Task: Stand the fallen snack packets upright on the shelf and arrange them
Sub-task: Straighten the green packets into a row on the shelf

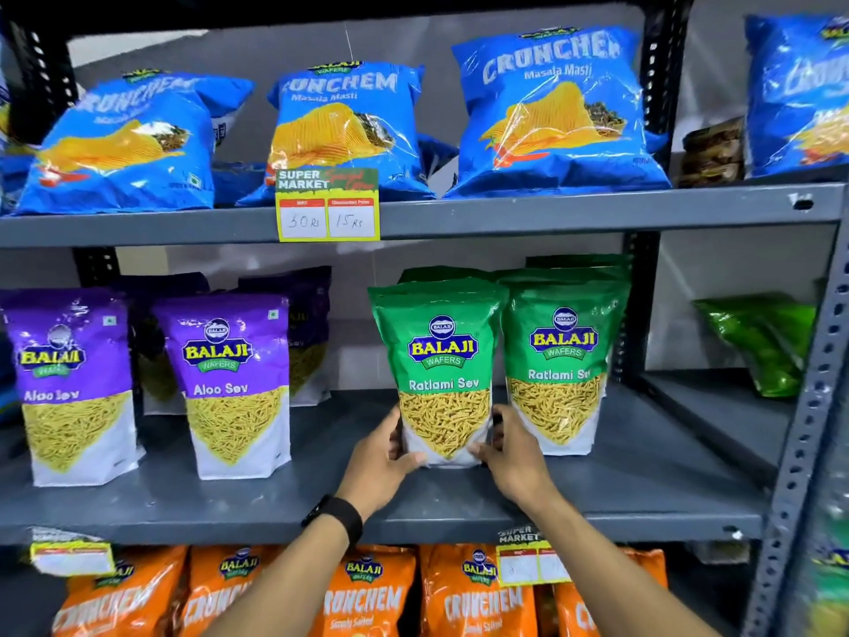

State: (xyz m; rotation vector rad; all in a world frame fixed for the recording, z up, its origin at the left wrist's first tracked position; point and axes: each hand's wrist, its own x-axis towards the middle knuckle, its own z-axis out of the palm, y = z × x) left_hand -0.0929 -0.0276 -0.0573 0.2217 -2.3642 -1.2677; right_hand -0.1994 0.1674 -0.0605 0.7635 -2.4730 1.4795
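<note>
Both hands clamp the green plastic Ratlami Sev packet (440, 374) upright on the grey metal shelf (321, 503), left hand (385, 457) and right hand (510, 457) gripping its bottom corners; a matching green packet (563, 360) stands just right of them.

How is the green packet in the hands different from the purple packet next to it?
The green packet says Ratlami Sev; the purple packet says Aloo Sev. The left hand and right hand have a grip on the green packet's bottom corners; nobody touches the purple packet. Both stand upright on the shelf, show Balaji Wafers, and hold yellow sev.
</note>
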